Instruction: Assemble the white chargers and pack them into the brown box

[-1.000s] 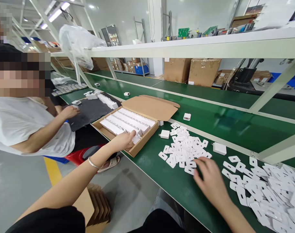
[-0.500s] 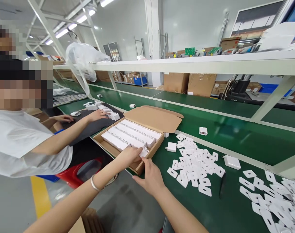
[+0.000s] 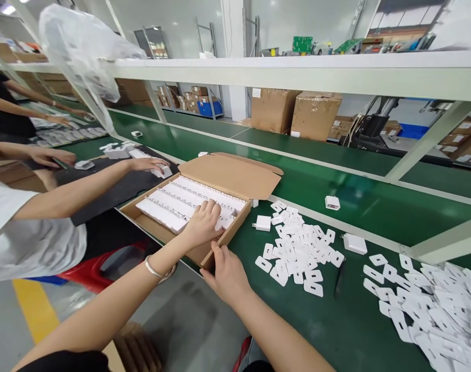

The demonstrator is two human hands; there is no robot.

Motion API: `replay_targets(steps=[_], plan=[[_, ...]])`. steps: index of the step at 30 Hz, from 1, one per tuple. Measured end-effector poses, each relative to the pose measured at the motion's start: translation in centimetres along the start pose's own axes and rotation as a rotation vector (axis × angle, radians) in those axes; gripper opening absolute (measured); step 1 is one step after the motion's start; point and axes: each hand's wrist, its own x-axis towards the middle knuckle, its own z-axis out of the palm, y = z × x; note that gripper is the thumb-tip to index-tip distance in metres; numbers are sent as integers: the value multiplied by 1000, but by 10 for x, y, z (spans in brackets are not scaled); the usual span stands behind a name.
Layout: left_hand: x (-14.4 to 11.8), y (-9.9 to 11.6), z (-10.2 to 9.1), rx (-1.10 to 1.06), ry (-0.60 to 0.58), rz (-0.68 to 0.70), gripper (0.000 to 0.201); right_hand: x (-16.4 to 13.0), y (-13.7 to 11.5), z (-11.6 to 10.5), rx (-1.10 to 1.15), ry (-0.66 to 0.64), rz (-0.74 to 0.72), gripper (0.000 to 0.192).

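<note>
An open cardboard box holds several rows of white plug chargers. My left hand reaches over its near wall, fingers curled down on a white charger at the right end of a row; the fingertips are partly hidden. At the near right corner, my right hand pinches the wall, thumb low and fingers along the outside. To the right of the box lies a heap of flat white plates with cut-outs. Beside it rests a single white charger.
A second heap of white plates lies at the right, with dark tweezers between the heaps. Another charger stands near the bench rail. At left, a co-worker's hand touches white parts on a black mat. A shelf spans overhead.
My view has turned slightly down and right. My left hand has moved further into the box, fingers now curled over the row. My right hand now grips the box corner.
</note>
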Motion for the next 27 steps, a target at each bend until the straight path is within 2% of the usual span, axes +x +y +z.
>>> replay_targets(steps=[3, 9, 13, 16, 19, 23, 27], plan=[[15, 9, 9, -5, 8, -66, 27, -1, -1, 0, -22, -16, -6, 73], [39, 19, 16, 39, 0, -70, 34, -1, -3, 1, -60, -10, 1, 68], [30, 5, 5, 7, -20, 24, 34, -2, -1, 0, -26, -8, -12, 71], [12, -18, -5, -93, -30, 184, 51, -2, 0, 0, -17, -12, -19, 77], [-1, -35, -8, -90, -40, 244, 65, -2, -1, -2, -44, -28, -20, 76], [-1, -33, -4, 54, -58, 260, 59, -3, -3, -7, -59, -42, -14, 74], [2, -26, -3, 137, -3, 232, 66, -1, -3, -10, -50, -49, -13, 75]])
